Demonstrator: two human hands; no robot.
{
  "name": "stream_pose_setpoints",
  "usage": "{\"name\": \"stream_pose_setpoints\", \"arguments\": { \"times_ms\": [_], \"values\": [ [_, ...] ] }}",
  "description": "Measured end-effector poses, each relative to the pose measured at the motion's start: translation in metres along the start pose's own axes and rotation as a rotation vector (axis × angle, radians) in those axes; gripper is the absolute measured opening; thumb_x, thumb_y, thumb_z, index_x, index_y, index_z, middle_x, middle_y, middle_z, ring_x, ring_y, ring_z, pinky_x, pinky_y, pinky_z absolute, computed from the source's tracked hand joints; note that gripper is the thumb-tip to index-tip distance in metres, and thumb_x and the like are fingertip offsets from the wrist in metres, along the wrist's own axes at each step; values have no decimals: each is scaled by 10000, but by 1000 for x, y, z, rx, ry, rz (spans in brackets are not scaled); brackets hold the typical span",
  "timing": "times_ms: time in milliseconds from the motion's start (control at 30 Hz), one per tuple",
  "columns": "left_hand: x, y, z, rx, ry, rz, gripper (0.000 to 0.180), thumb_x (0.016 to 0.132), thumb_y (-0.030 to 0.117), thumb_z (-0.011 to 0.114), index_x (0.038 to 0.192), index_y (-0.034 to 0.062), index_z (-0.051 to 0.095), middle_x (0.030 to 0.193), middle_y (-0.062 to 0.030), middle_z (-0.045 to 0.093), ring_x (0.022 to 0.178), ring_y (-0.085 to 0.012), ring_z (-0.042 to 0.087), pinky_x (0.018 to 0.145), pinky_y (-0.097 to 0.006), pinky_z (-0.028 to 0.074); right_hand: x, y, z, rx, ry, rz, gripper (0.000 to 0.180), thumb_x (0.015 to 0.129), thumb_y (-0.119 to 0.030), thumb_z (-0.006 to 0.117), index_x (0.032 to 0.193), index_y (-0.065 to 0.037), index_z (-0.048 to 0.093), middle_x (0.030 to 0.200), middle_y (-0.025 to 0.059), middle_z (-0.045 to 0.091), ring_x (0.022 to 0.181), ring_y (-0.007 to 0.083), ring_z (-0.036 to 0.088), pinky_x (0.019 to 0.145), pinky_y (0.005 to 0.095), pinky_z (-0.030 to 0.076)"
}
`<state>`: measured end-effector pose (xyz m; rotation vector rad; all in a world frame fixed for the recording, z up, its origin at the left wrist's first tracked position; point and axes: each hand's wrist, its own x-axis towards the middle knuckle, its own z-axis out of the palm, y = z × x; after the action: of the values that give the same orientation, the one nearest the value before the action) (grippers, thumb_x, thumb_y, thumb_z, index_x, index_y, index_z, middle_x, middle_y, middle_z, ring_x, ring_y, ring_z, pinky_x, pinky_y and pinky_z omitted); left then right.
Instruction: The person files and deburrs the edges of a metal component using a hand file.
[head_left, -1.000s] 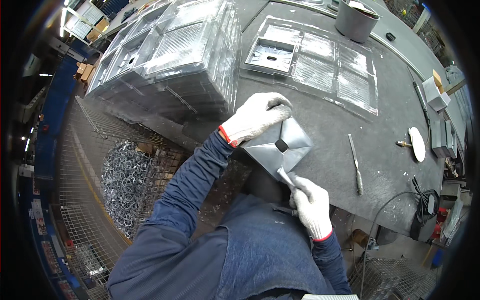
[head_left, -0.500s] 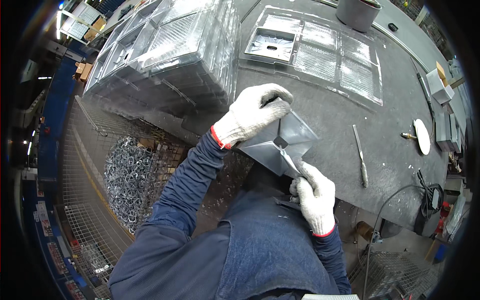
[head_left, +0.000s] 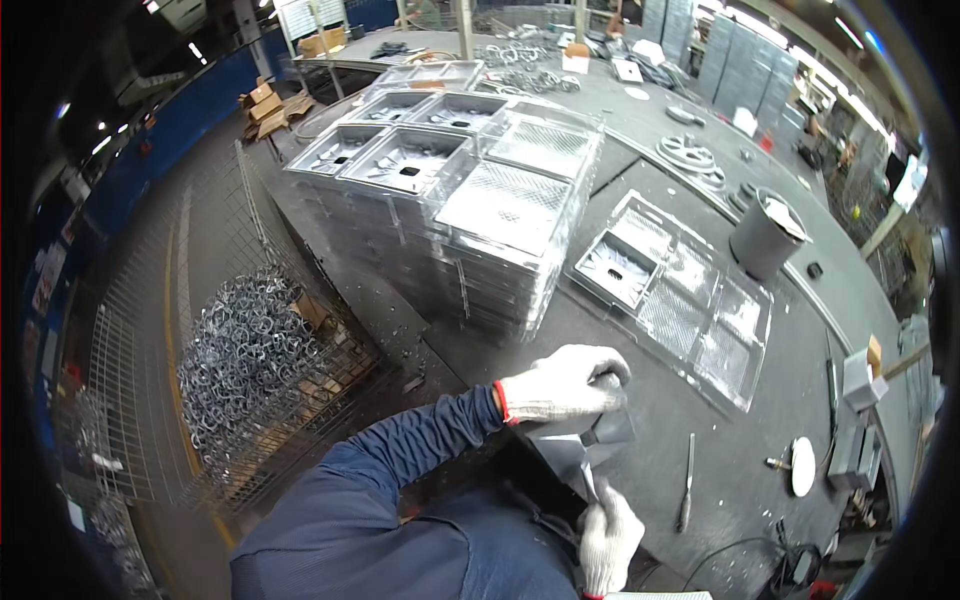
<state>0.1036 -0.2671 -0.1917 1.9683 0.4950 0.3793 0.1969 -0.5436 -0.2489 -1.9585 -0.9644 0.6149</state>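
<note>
My left hand (head_left: 565, 385), in a white knit glove with a red cuff, is closed on the upper edge of a grey metal square dish (head_left: 560, 455). The dish is tilted, with creased faces sloping to a hole in its middle. Below it my right hand (head_left: 610, 540), gloved the same way, is closed around a slim blade-like tool (head_left: 588, 482). The tool points up at the dish near its hole; whether it touches is hard to see. Its handle is hidden in my fist.
Left of my hands rises a tall stack of clear plastic trays (head_left: 510, 205), with similar dishes in its top compartments. Another tray (head_left: 700, 300) lies on the grey table. Nearby are a thin hand tool (head_left: 688, 485), a white disc (head_left: 803, 467), a grey bucket (head_left: 765, 245) and a wire cage of metal rings (head_left: 240, 360).
The view has tilted upward, so the table and stack appear lower and more of the far room shows. Both hands still grip the dish and the tool.
</note>
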Motion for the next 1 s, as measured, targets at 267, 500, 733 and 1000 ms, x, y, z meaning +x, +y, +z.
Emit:
{"name": "stream_pose_setpoints", "arguments": {
  "times_ms": [267, 500, 733, 1000],
  "values": [
    [-27, 120, -74, 79, 67, 577, 460, 835, -92, 833, 1264, 36, 726, 1330, -139, 786, 986, -194, 801, 859, -308, 676, -5, 16, 1, 155, 32, -70, 439, 1018, -23, 605, 1441, 31, 709, 937, 73, 735, 788, 149, 655, 741, 315, 558],
    [52, 177, -197, 545, 443, 828, 333, 974, 67, 831, 1291, 44, 733, 1148, -80, 792, 987, -139, 765, 937, -290, 668, 4, 7, -6, 159, 16, -163, 447, 1018, -14, 623, 1455, 41, 695, 1061, 125, 777, 869, 163, 694, 830, 311, 580],
    [140, 76, -259, 1124, 255, 511, 222, 980, 17, 749, 1190, 89, 743, 1091, -143, 791, 1037, -336, 776, 918, -416, 627, 1, 14, 6, 216, -4, -209, 450, 999, -5, 662, 1443, 47, 705, 1140, 144, 798, 917, 153, 701, 880, 304, 578],
    [129, 61, -236, 978, 184, 199, 535, 1105, 316, 584, 1614, 169, 510, 1435, -242, 706, 1292, -439, 691, 1132, -511, 526, 6, 12, -3, 382, -17, 139, 407, 954, 70, 591, 1336, 68, 731, 800, 103, 750, 664, 112, 701, 649, 289, 594]
  ]
}}
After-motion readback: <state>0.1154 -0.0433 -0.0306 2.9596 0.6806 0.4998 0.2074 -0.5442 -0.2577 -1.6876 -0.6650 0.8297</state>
